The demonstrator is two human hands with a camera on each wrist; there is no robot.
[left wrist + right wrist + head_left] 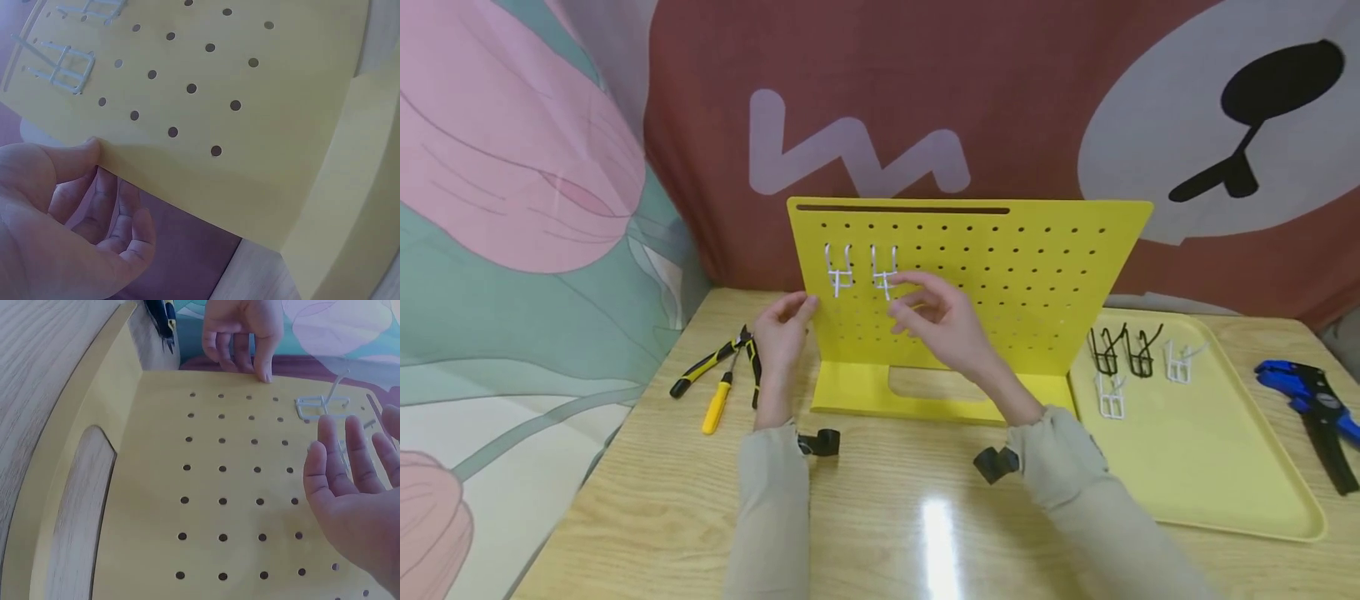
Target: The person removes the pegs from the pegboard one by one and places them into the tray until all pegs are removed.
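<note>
A yellow pegboard (985,287) stands upright on its base. Two white wire hooks hang side by side in its upper left: an outer hook (839,271) and an inner hook (884,271). My left hand (781,333) grips the board's left edge, thumb (81,156) on the front face and fingers curled behind it. In front of the inner hook is my right hand (943,325), its fingers (359,456) loosely extended and overlapping that hook in the right wrist view. Nothing shows held in the right hand.
Right of the board, a yellow tray (1210,467) carries two black hooks (1122,354) and two white hooks (1111,396). Blue-black pliers (1318,417) lie at far right. Black-yellow pliers (711,367) and a yellow screwdriver (717,406) lie at left.
</note>
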